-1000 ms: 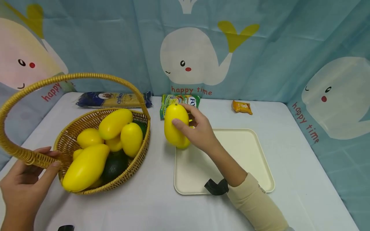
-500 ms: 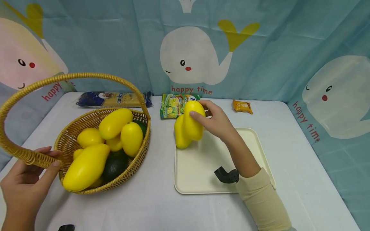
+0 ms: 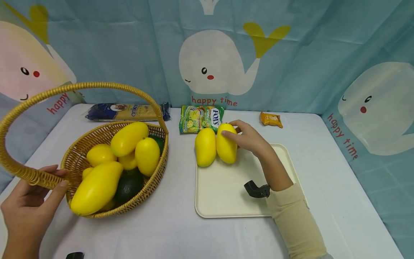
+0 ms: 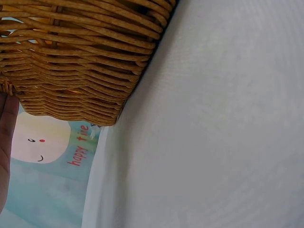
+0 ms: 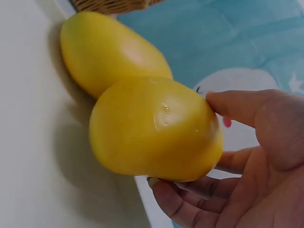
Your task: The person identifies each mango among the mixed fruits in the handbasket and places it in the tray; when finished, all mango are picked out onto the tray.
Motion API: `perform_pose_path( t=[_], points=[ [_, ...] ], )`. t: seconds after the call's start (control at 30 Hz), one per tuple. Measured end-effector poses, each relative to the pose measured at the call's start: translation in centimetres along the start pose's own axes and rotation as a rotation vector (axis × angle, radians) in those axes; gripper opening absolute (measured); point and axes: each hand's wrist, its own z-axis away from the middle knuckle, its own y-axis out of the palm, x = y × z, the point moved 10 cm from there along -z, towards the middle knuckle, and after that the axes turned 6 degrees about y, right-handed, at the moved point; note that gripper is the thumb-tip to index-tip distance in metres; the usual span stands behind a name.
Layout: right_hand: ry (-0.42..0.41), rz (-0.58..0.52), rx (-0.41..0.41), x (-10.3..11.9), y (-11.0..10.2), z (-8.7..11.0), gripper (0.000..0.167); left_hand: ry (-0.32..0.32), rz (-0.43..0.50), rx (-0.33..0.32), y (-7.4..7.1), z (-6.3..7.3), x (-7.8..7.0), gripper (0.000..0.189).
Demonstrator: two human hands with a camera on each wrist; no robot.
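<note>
My right hand (image 3: 250, 138) holds a yellow mango (image 3: 227, 144) between thumb and fingers, over the back left part of the cream tray (image 3: 226, 194). Just left of it, a second mango (image 3: 205, 147) lies at the tray's back left corner; the two look side by side. In the right wrist view the held mango (image 5: 154, 130) partly covers the other mango (image 5: 111, 52). At the left, my left hand (image 3: 29, 208) grips the base of the wicker basket's handle (image 3: 42, 178). Several yellow mangoes and dark green fruit fill the basket (image 3: 158, 180).
Behind the tray lies a green candy bag (image 3: 195, 120). A pasta packet (image 3: 129, 112) is behind the basket, and a small orange packet (image 3: 271, 119) sits at the back right. A blue whale-print curtain (image 3: 300, 72) borders the white table (image 3: 155, 233).
My right hand has carried the mango rightward and then down, beside the one on the tray, which is now fully visible. My left hand and the basket stay put.
</note>
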Motion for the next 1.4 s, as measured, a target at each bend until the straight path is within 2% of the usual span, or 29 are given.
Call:
perform_pose_path(
  t=[0.33, 0.9, 1.27, 1.4],
  points=[
    [0.023, 0.002, 0.044, -1.0, 0.6, -0.9, 0.053, -0.006, -0.001, -0.006, -0.1, 0.1, 0.5, 0.045],
    [0.081, 0.025, 0.038, -1.8, -0.2, -0.8, 0.064, 0.001, 0.012, -0.004, -0.1, 0.1, 0.7, 0.047],
    [0.044, 0.027, 0.033, -1.4, -0.1, -0.7, 0.055, 0.011, 0.012, -0.001, 0.0, 0.0, 0.3, 0.045],
    [0.018, 0.050, -0.005, -1.1, -0.5, -0.5, 0.057, 0.015, 0.006, 0.000, 0.0, -0.1, 0.5, 0.045]
  ],
)
